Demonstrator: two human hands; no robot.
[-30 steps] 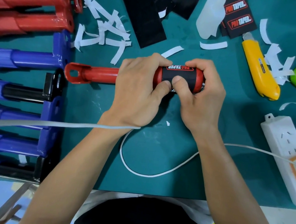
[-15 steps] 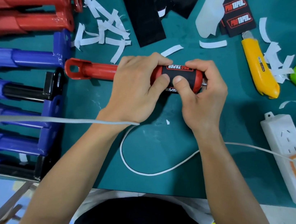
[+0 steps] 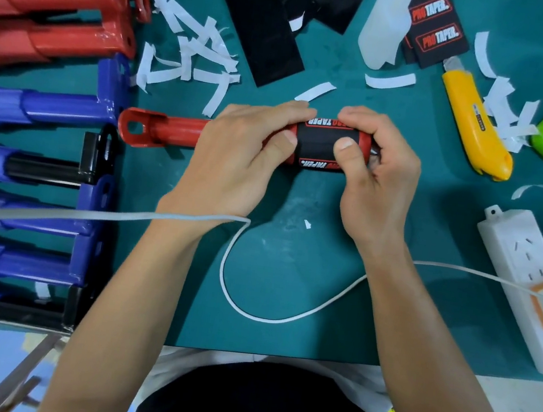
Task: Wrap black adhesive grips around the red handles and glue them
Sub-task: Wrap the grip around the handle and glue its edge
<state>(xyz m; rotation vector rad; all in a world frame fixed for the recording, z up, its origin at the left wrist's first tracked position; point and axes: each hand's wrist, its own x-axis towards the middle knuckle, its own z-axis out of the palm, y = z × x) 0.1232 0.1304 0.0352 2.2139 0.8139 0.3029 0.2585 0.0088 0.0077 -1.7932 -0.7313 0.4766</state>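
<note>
head view, handle: the red handle [image 3: 169,130] is lying across the middle of the frame on the green mat [image 3: 288,277], its eyelet end pointing left and its thick end sitting between both hands.
head view, grip: the black grip [image 3: 323,141] is sitting round that thick end, with one printed logo showing along its top edge and another along its bottom edge.
left hand: the left hand [image 3: 235,152] is curling over the handle just left of the grip, its thumb pressing the grip's left edge.
right hand: the right hand [image 3: 380,182] is curling round the right end, its thumb pressing the grip's right part.
grip and fingers: the grip is lying between the two thumbs, and both hands' fingertips are meeting over its top edge; the seam is hidden.
risk: uneven thumb pressure is likely skewing the grip or trapping a wrinkle; easing off early is likely letting an edge lift.
bottle: the white bottle [image 3: 383,30], probably glue, is sitting at upper right, well apart from the hands.
</note>
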